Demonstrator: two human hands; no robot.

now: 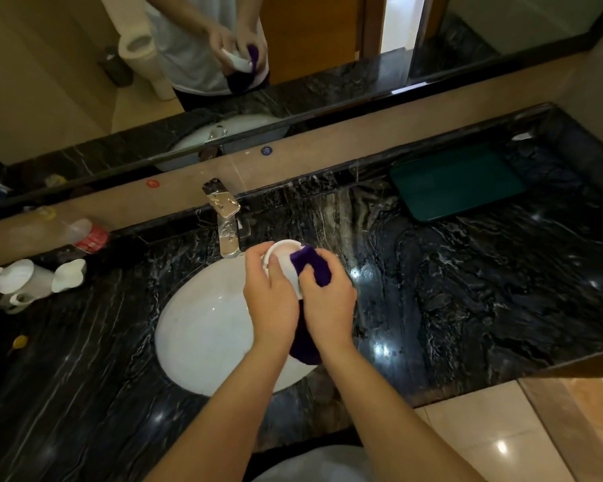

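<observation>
Over the sink (202,328), a white dish (283,256) is gripped by the left hand (270,300); a purple cloth (312,265) (partly hanging below) is pinched against it by the right hand (328,307).

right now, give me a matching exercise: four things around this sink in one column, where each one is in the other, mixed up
Things:
1 white dish
2 purple cloth
3 green tray
4 white kettle

Places:
a on the counter, far left
b gripped by the left hand
c on the counter, back right
d pinched by the right hand, pressed to the white dish

Pairs: 1-b, 2-d, 3-c, 4-a
</observation>
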